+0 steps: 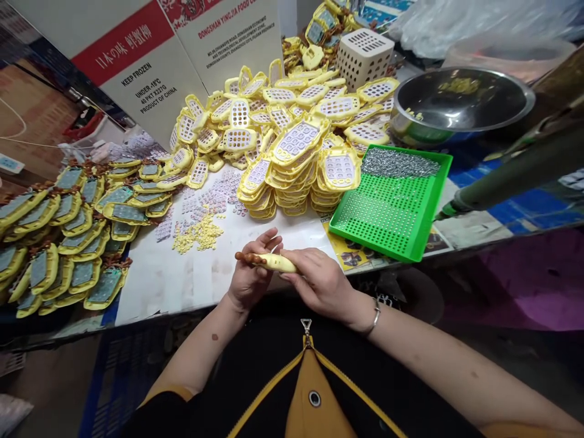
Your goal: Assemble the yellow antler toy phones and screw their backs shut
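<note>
Both my hands hold one yellow toy-phone shell (278, 262) edge-on at the table's near edge. My left hand (250, 274) cups it from below, near its brown end. My right hand (319, 281) grips its right part from above. Just beyond them lies a big heap of yellow keypad shells (292, 137) with white hole grids. Small loose yellow parts (201, 234) and pale key pieces (207, 201) lie scattered on the white sheet (173, 274) to the left.
A green perforated tray (387, 213) with small metal screws stands right of my hands. Behind it are a steel bowl (456, 103) and a green power screwdriver (506, 173). Finished shells with grey boards (68, 237) pile at the left. Cardboard boxes (159, 61) stand at the back.
</note>
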`<state>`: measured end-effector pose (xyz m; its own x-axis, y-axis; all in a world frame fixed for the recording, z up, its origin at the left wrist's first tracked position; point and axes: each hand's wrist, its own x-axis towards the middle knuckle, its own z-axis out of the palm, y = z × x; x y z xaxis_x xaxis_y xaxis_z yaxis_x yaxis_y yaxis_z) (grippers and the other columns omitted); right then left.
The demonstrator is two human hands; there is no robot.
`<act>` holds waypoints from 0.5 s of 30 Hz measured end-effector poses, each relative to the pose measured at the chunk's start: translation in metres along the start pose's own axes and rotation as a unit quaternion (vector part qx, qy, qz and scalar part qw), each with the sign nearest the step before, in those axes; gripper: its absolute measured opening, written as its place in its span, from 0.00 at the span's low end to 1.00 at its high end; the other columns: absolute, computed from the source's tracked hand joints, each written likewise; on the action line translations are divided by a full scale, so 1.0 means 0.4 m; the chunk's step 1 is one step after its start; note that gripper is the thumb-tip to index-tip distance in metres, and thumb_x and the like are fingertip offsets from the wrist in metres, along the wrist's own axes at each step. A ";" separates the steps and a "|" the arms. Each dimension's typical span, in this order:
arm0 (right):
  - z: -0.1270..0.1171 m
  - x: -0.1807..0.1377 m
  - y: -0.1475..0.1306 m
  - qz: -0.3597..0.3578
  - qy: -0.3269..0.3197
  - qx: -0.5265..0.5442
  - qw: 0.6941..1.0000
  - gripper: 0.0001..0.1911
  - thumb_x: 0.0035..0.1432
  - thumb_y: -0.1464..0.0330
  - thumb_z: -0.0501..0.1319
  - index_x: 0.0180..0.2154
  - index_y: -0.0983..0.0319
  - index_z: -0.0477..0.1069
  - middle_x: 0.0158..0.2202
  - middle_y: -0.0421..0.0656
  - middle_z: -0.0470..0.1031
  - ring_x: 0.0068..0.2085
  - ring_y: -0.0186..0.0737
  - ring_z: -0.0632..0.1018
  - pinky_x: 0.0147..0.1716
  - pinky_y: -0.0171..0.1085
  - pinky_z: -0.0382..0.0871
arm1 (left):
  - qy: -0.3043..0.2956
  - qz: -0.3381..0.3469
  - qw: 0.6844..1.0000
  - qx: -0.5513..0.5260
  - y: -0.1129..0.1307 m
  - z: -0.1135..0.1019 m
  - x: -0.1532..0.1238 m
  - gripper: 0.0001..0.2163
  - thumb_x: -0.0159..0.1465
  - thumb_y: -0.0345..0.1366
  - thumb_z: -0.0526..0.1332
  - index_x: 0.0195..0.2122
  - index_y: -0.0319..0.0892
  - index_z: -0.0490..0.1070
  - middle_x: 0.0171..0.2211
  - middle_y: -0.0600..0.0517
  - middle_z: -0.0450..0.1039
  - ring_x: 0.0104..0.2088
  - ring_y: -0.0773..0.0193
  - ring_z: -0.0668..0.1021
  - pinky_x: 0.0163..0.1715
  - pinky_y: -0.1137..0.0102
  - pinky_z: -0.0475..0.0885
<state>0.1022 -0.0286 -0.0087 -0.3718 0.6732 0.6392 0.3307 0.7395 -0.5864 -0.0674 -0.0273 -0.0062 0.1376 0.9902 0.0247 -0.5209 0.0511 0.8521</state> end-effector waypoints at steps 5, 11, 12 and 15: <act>-0.001 0.008 -0.011 0.002 0.019 -0.005 1.000 0.13 0.65 0.67 0.56 0.48 0.66 0.69 0.40 0.51 0.81 0.39 0.45 0.81 0.39 0.43 0.76 | 0.018 0.008 1.000 0.002 0.013 0.009 -0.008 0.13 0.46 0.40 0.76 0.30 0.47 0.75 0.53 0.54 0.73 0.57 0.56 0.72 0.62 0.56 0.61; -0.019 -0.005 -0.030 0.014 -0.008 -0.025 1.000 0.17 0.66 0.61 0.56 0.50 0.64 0.68 0.44 0.52 0.81 0.42 0.46 0.83 0.39 0.42 0.78 | 0.024 0.001 0.996 -0.085 0.049 -0.001 -0.024 0.13 0.48 0.48 0.74 0.33 0.54 0.76 0.54 0.58 0.72 0.63 0.51 0.66 0.63 0.49 0.57; -0.023 -0.008 -0.036 0.010 -0.006 -0.027 1.000 0.17 0.66 0.61 0.56 0.50 0.65 0.68 0.43 0.52 0.81 0.42 0.46 0.82 0.40 0.42 0.78 | 0.019 0.004 0.995 -0.094 0.056 0.000 -0.028 0.13 0.48 0.48 0.74 0.33 0.55 0.76 0.54 0.58 0.73 0.63 0.51 0.66 0.64 0.48 0.56; -0.035 -0.012 -0.059 -0.016 0.005 -0.031 0.999 0.19 0.66 0.61 0.56 0.52 0.66 0.67 0.44 0.54 0.81 0.43 0.47 0.82 0.41 0.42 0.78 | -0.002 0.005 0.994 -0.108 0.071 0.010 -0.041 0.13 0.48 0.47 0.74 0.34 0.55 0.77 0.53 0.58 0.73 0.63 0.50 0.67 0.64 0.48 0.55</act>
<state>0.1085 -0.0492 0.0089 -0.3742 0.6491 0.6623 0.3727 0.7593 -0.5335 -0.0811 -0.0428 0.0196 0.1346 0.9903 0.0358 -0.6916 0.0680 0.7191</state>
